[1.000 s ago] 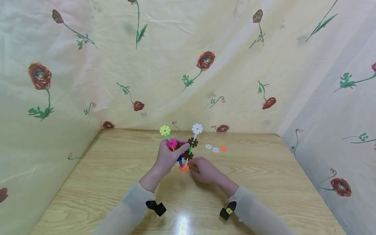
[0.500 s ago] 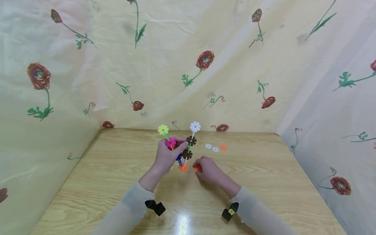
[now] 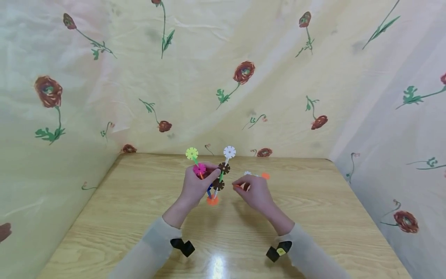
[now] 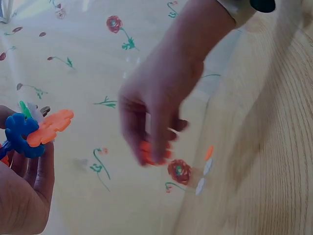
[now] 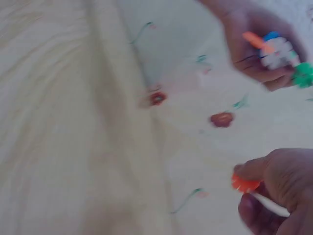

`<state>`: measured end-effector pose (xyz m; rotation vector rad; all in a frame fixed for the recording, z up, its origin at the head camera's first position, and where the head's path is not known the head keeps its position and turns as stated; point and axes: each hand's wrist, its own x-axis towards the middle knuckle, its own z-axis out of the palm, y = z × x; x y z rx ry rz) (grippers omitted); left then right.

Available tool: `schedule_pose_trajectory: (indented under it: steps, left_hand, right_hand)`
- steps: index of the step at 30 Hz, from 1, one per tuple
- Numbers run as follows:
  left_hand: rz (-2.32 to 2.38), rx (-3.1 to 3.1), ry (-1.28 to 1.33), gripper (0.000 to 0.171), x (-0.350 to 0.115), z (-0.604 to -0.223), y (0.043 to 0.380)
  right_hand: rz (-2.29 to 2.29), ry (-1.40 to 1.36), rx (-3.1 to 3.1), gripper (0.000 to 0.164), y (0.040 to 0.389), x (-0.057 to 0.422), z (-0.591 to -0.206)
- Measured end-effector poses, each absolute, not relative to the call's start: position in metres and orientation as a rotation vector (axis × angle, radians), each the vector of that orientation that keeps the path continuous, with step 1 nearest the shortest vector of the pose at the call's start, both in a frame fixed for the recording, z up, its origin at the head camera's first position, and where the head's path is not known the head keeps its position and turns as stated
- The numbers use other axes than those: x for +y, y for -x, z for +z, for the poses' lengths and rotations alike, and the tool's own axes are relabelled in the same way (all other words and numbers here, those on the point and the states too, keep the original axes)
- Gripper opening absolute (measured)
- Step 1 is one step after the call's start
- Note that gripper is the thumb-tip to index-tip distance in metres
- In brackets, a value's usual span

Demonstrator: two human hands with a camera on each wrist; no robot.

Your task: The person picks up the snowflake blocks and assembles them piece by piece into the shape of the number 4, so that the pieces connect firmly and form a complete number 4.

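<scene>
My left hand (image 3: 196, 184) grips a V-shaped chain of notched plastic discs above the table. One arm of the chain ends in a yellow disc (image 3: 191, 153), with a pink disc (image 3: 199, 169) below it. A white disc (image 3: 229, 152) tops the other arm, over two brown discs (image 3: 224, 168). At the bottom point sits an orange disc (image 3: 212, 200), joined beside a blue disc (image 4: 23, 134). To the right, apart from the chain, my right hand (image 3: 256, 192) pinches a separate orange disc (image 5: 244, 183) between thumb and fingers.
Behind my right hand, two white discs (image 4: 200, 186) and an orange disc (image 3: 266, 176) lie on the wooden table (image 3: 132, 232). A flower-patterned cloth (image 3: 195, 97) hangs around the back and sides.
The right hand has pulled away from the bottom of the chain with an orange disc, then risen and shifted right. The left hand has drifted slightly left with the chain.
</scene>
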<state>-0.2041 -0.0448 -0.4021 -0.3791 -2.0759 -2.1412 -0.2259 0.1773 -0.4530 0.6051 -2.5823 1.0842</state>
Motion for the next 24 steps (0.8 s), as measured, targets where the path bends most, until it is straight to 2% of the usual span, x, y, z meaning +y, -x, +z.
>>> schedule_pose_trajectory:
  steps: [11, 24]
  left_hand:
    - [-2.148, -2.071, 0.378, 0.019, -0.040, -0.401, 0.205]
    - [-2.148, -2.063, 0.389, 0.019, -0.037, -0.401, 0.204]
  right_hand:
    - [1.375, -0.670, -2.094, 0.016, 0.214, 0.181, -0.407]
    - [1.501, -0.829, -2.013, 0.018, 0.200, 0.178, -0.388]
